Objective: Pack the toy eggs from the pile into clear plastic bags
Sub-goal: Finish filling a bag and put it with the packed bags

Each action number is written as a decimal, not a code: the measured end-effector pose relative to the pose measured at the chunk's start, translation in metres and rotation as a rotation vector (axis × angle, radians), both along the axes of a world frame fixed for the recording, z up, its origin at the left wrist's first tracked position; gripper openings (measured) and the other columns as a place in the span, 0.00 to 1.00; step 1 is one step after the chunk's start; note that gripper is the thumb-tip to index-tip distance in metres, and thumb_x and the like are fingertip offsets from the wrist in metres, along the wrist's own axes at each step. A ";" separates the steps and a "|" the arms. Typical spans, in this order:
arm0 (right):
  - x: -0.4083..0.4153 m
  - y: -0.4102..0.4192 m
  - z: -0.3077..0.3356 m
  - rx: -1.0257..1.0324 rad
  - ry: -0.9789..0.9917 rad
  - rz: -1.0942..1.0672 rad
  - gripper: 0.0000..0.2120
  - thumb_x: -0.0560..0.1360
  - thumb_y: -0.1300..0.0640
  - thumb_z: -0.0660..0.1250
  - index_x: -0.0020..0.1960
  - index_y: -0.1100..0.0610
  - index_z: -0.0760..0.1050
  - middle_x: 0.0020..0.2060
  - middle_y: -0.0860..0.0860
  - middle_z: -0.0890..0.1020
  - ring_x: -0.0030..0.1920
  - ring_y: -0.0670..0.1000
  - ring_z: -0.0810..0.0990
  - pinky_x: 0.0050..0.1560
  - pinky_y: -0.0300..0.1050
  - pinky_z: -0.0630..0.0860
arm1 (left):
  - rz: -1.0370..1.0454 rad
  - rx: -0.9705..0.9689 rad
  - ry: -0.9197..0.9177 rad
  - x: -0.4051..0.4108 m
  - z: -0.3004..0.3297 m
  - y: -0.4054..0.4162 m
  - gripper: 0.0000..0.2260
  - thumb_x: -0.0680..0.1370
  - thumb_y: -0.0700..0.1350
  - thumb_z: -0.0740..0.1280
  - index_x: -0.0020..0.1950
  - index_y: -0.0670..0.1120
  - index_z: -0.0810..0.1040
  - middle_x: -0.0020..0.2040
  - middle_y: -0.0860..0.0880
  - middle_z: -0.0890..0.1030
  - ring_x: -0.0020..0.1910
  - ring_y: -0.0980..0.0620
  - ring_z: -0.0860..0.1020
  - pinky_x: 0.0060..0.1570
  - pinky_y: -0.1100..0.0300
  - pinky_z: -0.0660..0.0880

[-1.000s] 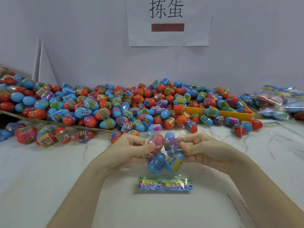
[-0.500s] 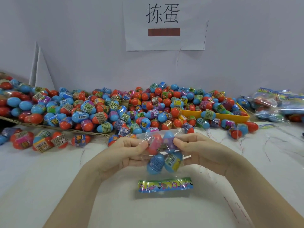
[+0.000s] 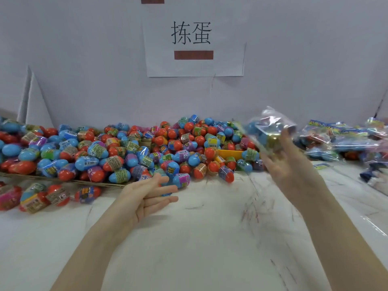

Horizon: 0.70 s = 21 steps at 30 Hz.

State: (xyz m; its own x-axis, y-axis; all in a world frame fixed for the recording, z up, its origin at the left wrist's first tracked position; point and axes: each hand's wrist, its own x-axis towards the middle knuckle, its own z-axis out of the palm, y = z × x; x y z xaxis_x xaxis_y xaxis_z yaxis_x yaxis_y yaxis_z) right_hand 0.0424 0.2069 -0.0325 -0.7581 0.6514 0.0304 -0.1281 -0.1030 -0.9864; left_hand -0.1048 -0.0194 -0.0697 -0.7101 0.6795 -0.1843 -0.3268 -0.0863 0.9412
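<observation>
A big pile of red and blue toy eggs (image 3: 126, 152) lies along the wall at the back of the white table (image 3: 199, 238). My right hand (image 3: 289, 162) is raised at the right, blurred by motion. At its fingertips it holds a clear plastic bag with eggs inside (image 3: 270, 131), above the right end of the pile. My left hand (image 3: 147, 196) hovers low over the table at the pile's front edge, fingers straight, holding nothing.
Several filled bags (image 3: 346, 141) are heaped at the far right. A yellow tray (image 3: 228, 153) sits half buried in the eggs. A flat cardboard sheet (image 3: 63, 180) carries the pile's left part, with loose eggs (image 3: 42, 196) in front of it.
Both hands held the bag at the centre before. My left hand has let go and opened; my right hand has swung the bag up and to the right. The label strip is gone from the table.
</observation>
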 end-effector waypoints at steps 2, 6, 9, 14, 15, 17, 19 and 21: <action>0.008 0.008 -0.003 -0.008 0.071 -0.141 0.20 0.82 0.64 0.41 0.69 0.77 0.54 0.62 0.63 0.71 0.65 0.47 0.70 0.59 0.16 0.51 | 0.045 0.016 0.008 0.001 -0.002 0.004 0.19 0.66 0.52 0.65 0.51 0.41 0.79 0.45 0.44 0.85 0.40 0.45 0.84 0.30 0.64 0.79; 0.004 0.003 -0.017 0.220 -0.082 -0.186 0.23 0.78 0.54 0.61 0.69 0.63 0.64 0.64 0.57 0.72 0.56 0.53 0.72 0.52 0.35 0.68 | 0.160 -0.013 0.092 0.006 -0.008 0.013 0.09 0.75 0.46 0.65 0.46 0.42 0.80 0.40 0.46 0.85 0.34 0.48 0.84 0.28 0.66 0.78; -0.004 -0.003 -0.014 0.294 -0.195 -0.225 0.18 0.74 0.54 0.68 0.62 0.59 0.75 0.55 0.51 0.79 0.48 0.46 0.75 0.47 0.36 0.70 | 0.341 -0.101 0.457 0.012 -0.016 0.016 0.07 0.77 0.41 0.64 0.41 0.44 0.80 0.37 0.45 0.83 0.25 0.55 0.79 0.26 0.68 0.75; -0.003 -0.031 0.005 -0.017 -0.037 0.098 0.09 0.68 0.51 0.69 0.36 0.55 0.81 0.24 0.48 0.73 0.26 0.45 0.70 0.25 0.32 0.68 | 0.148 -0.021 0.599 0.047 -0.011 0.030 0.09 0.69 0.45 0.74 0.48 0.50 0.80 0.43 0.53 0.83 0.41 0.59 0.80 0.35 0.71 0.74; -0.005 -0.039 0.007 -0.165 0.044 0.220 0.10 0.67 0.49 0.68 0.33 0.55 0.80 0.23 0.47 0.69 0.24 0.44 0.67 0.24 0.33 0.66 | 0.033 0.006 0.543 0.056 -0.009 0.033 0.18 0.65 0.49 0.78 0.53 0.51 0.78 0.49 0.55 0.82 0.47 0.63 0.79 0.40 0.72 0.74; -0.011 -0.060 0.005 -0.360 0.133 0.440 0.13 0.69 0.47 0.65 0.31 0.55 0.77 0.22 0.46 0.66 0.21 0.43 0.64 0.22 0.32 0.62 | -0.154 0.064 0.387 0.071 -0.008 0.038 0.33 0.57 0.51 0.78 0.60 0.53 0.73 0.56 0.60 0.79 0.55 0.68 0.75 0.51 0.70 0.74; -0.017 -0.081 -0.002 -0.464 0.137 0.627 0.15 0.71 0.45 0.64 0.31 0.54 0.75 0.21 0.45 0.66 0.20 0.42 0.63 0.21 0.31 0.61 | -0.252 0.098 0.248 0.081 -0.009 0.040 0.33 0.54 0.47 0.76 0.58 0.51 0.74 0.55 0.55 0.81 0.57 0.60 0.77 0.57 0.62 0.74; -0.022 -0.093 -0.010 -0.492 0.123 0.748 0.15 0.70 0.43 0.66 0.32 0.53 0.74 0.21 0.44 0.65 0.19 0.42 0.61 0.21 0.31 0.57 | -0.234 0.091 0.106 0.084 -0.009 0.043 0.24 0.58 0.35 0.78 0.52 0.43 0.76 0.50 0.45 0.80 0.53 0.53 0.78 0.58 0.53 0.74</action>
State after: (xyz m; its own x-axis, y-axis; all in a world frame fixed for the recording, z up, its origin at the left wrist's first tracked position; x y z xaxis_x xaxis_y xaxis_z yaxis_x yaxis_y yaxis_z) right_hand 0.0203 0.1134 -0.0420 -0.9987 -0.0498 -0.0128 0.0405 -0.6080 -0.7929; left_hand -0.0205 0.0232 -0.0791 -0.5439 0.8378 -0.0480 -0.2478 -0.1057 0.9630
